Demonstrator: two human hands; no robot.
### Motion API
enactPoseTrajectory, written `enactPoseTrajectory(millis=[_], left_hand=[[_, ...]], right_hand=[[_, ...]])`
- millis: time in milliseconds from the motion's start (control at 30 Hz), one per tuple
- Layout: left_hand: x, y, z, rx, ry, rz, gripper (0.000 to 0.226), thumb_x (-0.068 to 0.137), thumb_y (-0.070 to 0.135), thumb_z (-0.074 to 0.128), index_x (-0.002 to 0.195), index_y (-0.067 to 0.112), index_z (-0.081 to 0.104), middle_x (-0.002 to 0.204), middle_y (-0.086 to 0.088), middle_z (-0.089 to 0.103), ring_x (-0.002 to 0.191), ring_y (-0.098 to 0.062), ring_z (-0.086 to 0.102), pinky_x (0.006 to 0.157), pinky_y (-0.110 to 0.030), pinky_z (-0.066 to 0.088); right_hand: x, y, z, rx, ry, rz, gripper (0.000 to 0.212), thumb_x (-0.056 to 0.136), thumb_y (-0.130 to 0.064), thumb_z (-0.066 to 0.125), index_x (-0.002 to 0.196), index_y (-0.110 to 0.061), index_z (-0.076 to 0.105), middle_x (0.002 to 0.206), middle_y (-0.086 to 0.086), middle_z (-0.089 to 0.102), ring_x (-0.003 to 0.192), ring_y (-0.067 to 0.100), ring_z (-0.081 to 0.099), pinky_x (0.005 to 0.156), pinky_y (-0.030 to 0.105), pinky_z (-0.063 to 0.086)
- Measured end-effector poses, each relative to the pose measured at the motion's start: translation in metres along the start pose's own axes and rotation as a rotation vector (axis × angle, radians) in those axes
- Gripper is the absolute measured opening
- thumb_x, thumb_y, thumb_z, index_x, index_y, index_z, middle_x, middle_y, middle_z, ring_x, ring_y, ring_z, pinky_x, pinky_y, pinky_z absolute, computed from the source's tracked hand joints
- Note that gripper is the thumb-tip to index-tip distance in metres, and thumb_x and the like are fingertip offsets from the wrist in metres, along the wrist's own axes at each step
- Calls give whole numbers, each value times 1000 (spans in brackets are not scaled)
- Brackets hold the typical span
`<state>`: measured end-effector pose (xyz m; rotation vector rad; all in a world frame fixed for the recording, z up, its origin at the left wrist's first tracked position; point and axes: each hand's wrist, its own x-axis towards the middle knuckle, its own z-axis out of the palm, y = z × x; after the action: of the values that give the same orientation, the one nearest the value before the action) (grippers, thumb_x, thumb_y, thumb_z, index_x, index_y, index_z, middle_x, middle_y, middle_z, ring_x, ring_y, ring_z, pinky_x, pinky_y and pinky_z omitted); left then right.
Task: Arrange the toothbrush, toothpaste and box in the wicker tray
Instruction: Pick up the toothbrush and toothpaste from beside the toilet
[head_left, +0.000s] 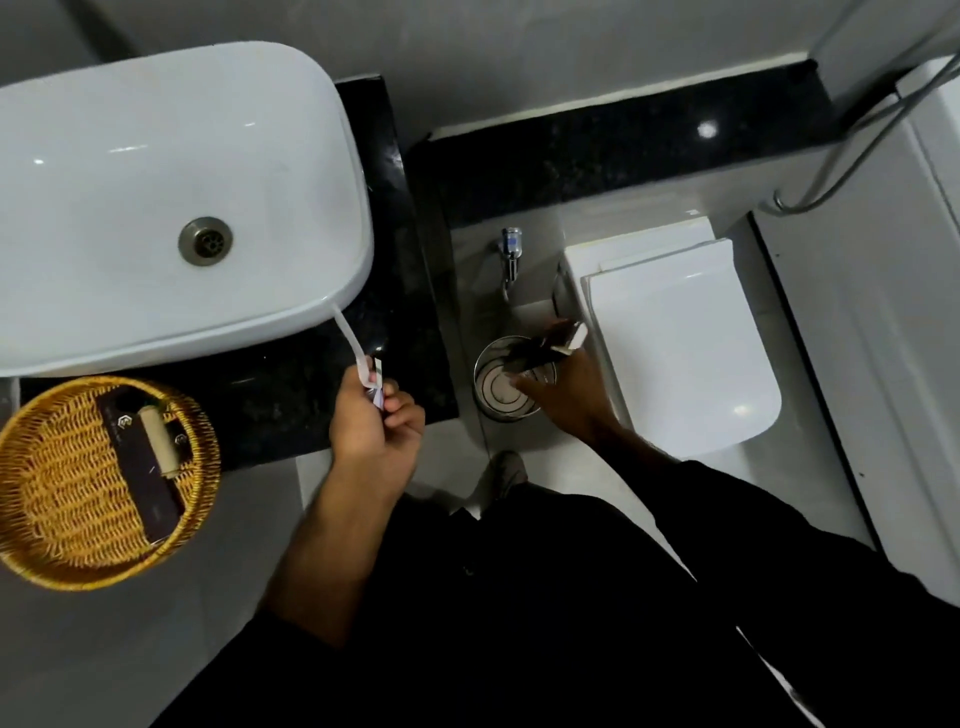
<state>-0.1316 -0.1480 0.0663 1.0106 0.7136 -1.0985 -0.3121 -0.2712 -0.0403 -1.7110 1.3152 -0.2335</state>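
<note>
Gripping the toothbrush (347, 332) over the surface's (291, 400) front edge, the left hand (379, 423) curled shut; the right hand (566, 392) pinched a dark packet (543, 347) above the bin (485, 402). Box (137, 470) and toothpaste (158, 441) lay in the tray (31, 525).

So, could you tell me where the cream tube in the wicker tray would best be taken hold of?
Probably at the middle of the cream tube, pinched across its narrow width, coming down from above. It lies flat on the dark box inside the wicker tray, whose raised rim would likely block a sideways approach.
</note>
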Motion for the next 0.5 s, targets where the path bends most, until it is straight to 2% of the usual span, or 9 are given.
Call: enactPoseTrajectory(millis=[67,100,167,233,333,367,433,500], left_hand=[[0,3,-4,-9,20,15,32,97,26,49,65,22,49,46,7,38,34,-2,33,30,-12,23],[0,5,-7,-7,26,22,32,96,25,49,65,22,48,46,7,38,34,-2,33,30,-12,23],[0,7,-11,2,40,39,32,96,24,49,64,21,48,46,7,39,34,-3,33,30,-13,23],[-1,8,-14,19,61,62,30,96,23,50,66,20,49,46,6,39,34,-3,33,30,-13,23],[-1,6,-19,83,98,100,27,97,28,55,72,20,55,47,6,39,34,-3,33,30,-14,24],[-2,5,-19,113,105,116,28,98,31,56,73,19,54,46,6,40,33,-2,33,30,-14,24],[-3,4,-21,180,103,175,31,98,37,55,74,18,54,48,5,45,32,-3,33,30,-14,24],[-5,3,-23,258,105,259,31,98,40,54,77,18,56,64,0,55,33,-4,33,32,-13,25]], right_hand=[[2,9,1,-84,-4,61,90,76,-16,93,152,-11,44,142,4,59,127,20,60,107,40,52],[1,13,0,-109,15,69,95,76,-16,92,155,-12,40,149,8,56,132,25,57,108,39,50],[-7,17,-3,-137,52,55,92,77,-17,91,154,-13,41,152,9,54,135,29,56,104,31,46],[-20,13,-7,-108,88,52,82,79,-17,90,149,-16,46,145,7,59,129,27,59,96,27,44],[-41,-13,-15,66,75,52,63,85,-16,87,138,-23,54,134,-4,67,113,14,68,89,22,55],[-48,-26,-18,142,36,32,57,86,-16,87,134,-25,57,129,-8,70,108,10,71,87,17,57],[-59,-53,-24,261,-114,-39,45,86,-23,87,124,-29,63,113,-11,77,101,8,76,84,17,61],[-71,-84,-27,347,-356,-86,48,79,-38,90,119,-40,64,105,-11,80,95,6,78,83,20,63]])
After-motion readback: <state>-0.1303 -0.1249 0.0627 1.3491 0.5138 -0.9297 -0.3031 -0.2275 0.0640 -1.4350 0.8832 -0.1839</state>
